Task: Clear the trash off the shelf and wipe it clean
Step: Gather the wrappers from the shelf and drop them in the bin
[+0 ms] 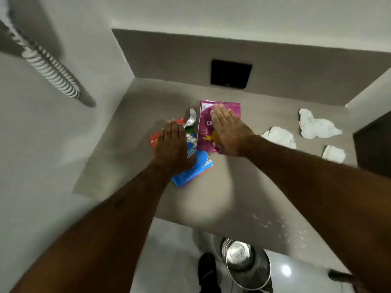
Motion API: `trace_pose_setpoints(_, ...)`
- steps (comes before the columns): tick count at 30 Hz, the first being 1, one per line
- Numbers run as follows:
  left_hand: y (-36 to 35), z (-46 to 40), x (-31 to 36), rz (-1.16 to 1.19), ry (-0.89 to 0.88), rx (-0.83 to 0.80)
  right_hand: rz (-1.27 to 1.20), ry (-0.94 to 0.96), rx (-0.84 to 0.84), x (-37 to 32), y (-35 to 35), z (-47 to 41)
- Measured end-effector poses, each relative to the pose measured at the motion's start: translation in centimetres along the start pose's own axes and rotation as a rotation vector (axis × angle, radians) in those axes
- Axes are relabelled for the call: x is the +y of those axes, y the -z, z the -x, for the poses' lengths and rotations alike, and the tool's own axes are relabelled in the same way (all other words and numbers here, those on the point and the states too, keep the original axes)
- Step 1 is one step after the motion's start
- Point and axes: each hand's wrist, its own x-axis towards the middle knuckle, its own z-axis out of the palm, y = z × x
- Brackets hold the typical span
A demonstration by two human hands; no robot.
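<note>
Head view only. Both my palms lie flat on the wrapper pile, mid-shelf (243, 187), fingers straight and together, nothing gripped.

Left hand (172, 144) presses the blue wrapper (194, 166); its fingertips reach the red wrapper (155, 139) and the crumpled foil scrap (191, 121). Right hand (229, 132) covers the pink wrapper (220, 111), just right of the blue one and touching it. My read: flat palms pin the light packets so they slide together rather than scatter. This looks like gathering, not lifting yet.

Three crumpled white tissues lie apart on the shelf's right side: one near-centre (279, 136), one farther right (317, 125), one nearer the edge (334, 153). All untouched.

White specks (281, 227) dot the shelf's near right edge; that's the wiping job later. No cloth visible.

Steel bin (246, 263) stands on the floor below the near edge, likely the drop target. Dark square panel (230, 74) sits on the far wall.

Risk: slick foil slips out when I close my fingers.
</note>
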Motion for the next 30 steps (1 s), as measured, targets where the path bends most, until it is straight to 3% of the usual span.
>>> trace_pose_setpoints(4,-0.3,-1.3,-1.0,0.077,0.093,-0.185,-0.111,-0.102,-0.295,0.7,0.4,-3.6)
trace_pose_setpoints(6,0.3,-2.5,-1.1,0.126,0.088,-0.317,-0.161,-0.117,-0.479,0.8,1.0,-5.4)
trace_pose_setpoints(8,1.1,-3.3,-1.1,0.131,0.054,-0.377,-0.126,-0.076,-0.559,0.6,1.7,-6.4)
trace_pose_setpoints(11,1.2,-3.0,-0.8,0.081,0.018,-0.284,-0.073,-0.014,-0.412,-0.4,1.8,-6.2)
trace_pose_setpoints(17,0.6,-1.3,-1.3,0.257,0.005,-0.143,-0.290,-0.080,-0.208,-1.8,0.2,-2.1)
trace_pose_setpoints(21,1.6,0.3,-1.6,0.509,0.127,-0.007,-0.723,-0.351,0.097,-1.7,-0.4,1.4)
trace_pose_setpoints(24,3.4,3.2,0.1,0.561,0.074,0.193,-1.121,-0.503,0.286,-2.7,0.2,5.5)
trace_pose_setpoints(26,4.1,6.7,2.2,0.669,0.059,0.299,-1.244,-0.552,0.403,-4.1,0.6,9.6)
trace_pose_setpoints(30,3.8,15.9,7.5,0.878,0.096,0.210,-1.407,-0.677,0.506,-8.3,0.3,21.1)
